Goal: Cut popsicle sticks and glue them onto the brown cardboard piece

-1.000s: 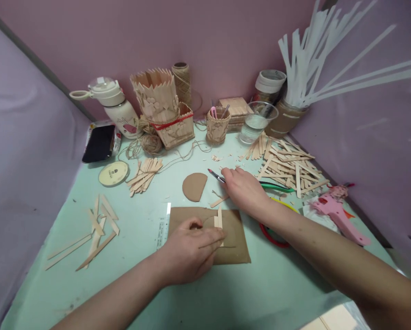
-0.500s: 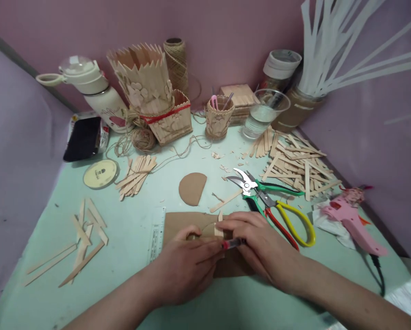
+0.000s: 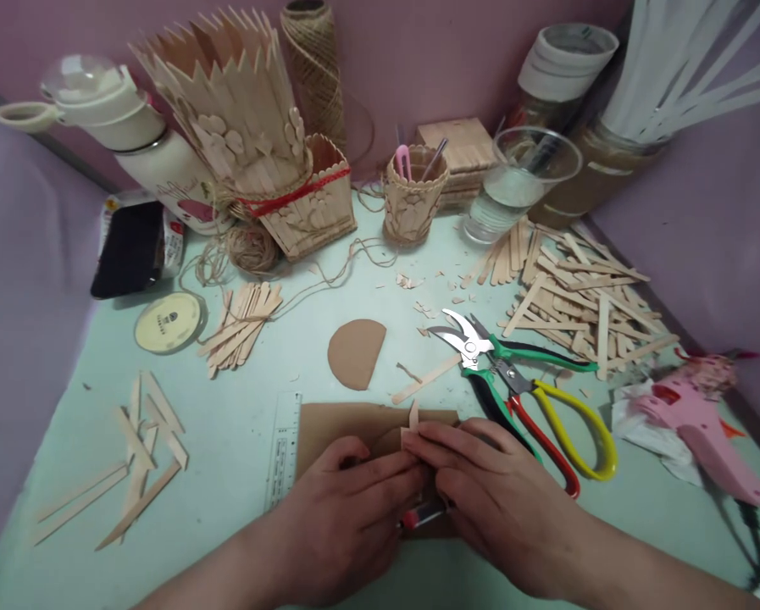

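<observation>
Pale green covers the worktop point(image 3: 316, 292), which carries everything here. At its back left stands a tall wooden-stick container with a jagged rim point(image 3: 246, 127), just behind a smaller wooden box with a red ribbon point(image 3: 319, 216). Near the front lies a flat brown cardboard sheet point(image 3: 341, 421), a clear ruler point(image 3: 284, 449) along its left edge.

Both hands are over the sheet, their fingertips meeting. The left hand point(image 3: 360, 504) is partly open, fingers extended together and thumb bent, lying over short pale wooden strips point(image 3: 413, 417) on the cardboard; whether it grips them cannot be told. The right hand point(image 3: 490, 496) is half closed, index fingertip at the strips, with a slim red-ended pen point(image 3: 425, 513) held beneath its curled fingers.

Green-handled pruning shears point(image 3: 470, 347) overlap other red-and-yellow-handled cutters point(image 3: 512, 375) beyond the right hand. Beyond the sheet, well apart from the fingers, lies a brown cardboard disc with one straight edge point(image 3: 356, 354).
</observation>
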`<control>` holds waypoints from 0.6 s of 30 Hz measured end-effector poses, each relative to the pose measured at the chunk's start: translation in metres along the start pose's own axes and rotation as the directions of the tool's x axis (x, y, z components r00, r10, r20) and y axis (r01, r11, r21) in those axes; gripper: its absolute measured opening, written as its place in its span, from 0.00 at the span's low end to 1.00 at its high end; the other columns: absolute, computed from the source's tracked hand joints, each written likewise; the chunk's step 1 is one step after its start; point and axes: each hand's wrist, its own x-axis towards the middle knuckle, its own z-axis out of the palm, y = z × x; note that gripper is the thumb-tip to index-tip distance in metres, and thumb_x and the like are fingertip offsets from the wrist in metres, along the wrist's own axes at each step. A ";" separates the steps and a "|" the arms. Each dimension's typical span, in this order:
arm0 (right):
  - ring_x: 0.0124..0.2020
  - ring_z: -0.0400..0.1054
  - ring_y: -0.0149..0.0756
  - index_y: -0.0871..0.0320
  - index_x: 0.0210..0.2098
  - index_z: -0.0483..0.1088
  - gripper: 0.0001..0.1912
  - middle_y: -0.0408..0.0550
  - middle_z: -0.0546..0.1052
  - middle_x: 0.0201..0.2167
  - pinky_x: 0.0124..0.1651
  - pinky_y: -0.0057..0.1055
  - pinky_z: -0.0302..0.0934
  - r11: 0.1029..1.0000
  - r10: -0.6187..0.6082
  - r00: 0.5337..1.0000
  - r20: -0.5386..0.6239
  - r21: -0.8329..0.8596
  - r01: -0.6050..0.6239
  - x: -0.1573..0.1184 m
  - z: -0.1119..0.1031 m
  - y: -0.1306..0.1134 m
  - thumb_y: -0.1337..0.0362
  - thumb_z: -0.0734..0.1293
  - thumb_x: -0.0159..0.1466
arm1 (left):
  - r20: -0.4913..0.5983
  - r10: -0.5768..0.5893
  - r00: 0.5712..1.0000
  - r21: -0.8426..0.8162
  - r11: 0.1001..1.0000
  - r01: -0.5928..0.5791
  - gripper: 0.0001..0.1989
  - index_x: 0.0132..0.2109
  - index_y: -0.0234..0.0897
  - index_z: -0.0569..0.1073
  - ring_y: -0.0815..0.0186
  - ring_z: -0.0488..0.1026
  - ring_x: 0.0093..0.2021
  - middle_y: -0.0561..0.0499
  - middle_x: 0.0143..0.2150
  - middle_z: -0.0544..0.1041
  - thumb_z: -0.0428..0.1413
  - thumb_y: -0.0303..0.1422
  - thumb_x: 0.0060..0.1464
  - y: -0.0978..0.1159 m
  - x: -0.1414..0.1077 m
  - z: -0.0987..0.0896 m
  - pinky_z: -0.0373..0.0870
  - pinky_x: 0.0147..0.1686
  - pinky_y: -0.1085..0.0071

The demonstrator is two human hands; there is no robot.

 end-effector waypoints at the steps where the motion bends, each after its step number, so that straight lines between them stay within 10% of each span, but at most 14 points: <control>1: 0.61 0.63 0.35 0.55 0.37 0.72 0.07 0.42 0.74 0.58 0.58 0.38 0.58 1.000 0.003 1.000 -0.008 0.001 -0.003 0.000 0.001 0.000 0.66 0.61 0.68 | -0.005 0.000 1.000 0.005 1.000 0.000 0.13 0.51 0.33 0.72 0.67 0.72 0.57 0.50 0.50 0.81 0.47 0.26 0.64 0.000 0.000 0.000 0.66 0.42 0.68; 10: 0.56 0.69 0.40 0.53 0.44 0.73 0.12 0.47 0.78 0.53 0.55 0.39 0.66 0.988 0.097 0.995 -0.026 0.125 -0.093 0.004 -0.012 -0.002 0.68 0.60 0.66 | 0.023 -0.062 0.998 -0.005 0.998 0.062 0.16 0.53 0.34 0.73 0.69 0.73 0.55 0.50 0.53 0.80 0.45 0.24 0.64 0.001 -0.004 0.001 0.66 0.49 0.70; 15: 0.33 0.77 0.36 0.48 0.71 0.41 0.34 0.44 0.80 0.34 0.34 0.31 0.74 0.887 0.400 0.899 -0.181 0.325 -0.329 -0.008 -0.016 -0.002 0.69 0.56 0.69 | -0.022 -0.038 0.999 -0.025 0.999 0.037 0.13 0.49 0.33 0.74 0.66 0.73 0.56 0.51 0.54 0.79 0.47 0.24 0.63 0.000 -0.008 0.007 0.64 0.53 0.68; 18: 0.32 0.77 0.32 0.43 0.69 0.46 0.30 0.42 0.80 0.35 0.34 0.27 0.73 0.857 0.351 0.934 -0.065 0.423 -0.293 -0.008 -0.026 -0.003 0.67 0.55 0.71 | -0.029 -0.061 0.998 -0.047 0.997 0.059 0.13 0.50 0.33 0.74 0.66 0.74 0.55 0.50 0.53 0.80 0.47 0.24 0.64 0.000 -0.007 0.007 0.64 0.54 0.67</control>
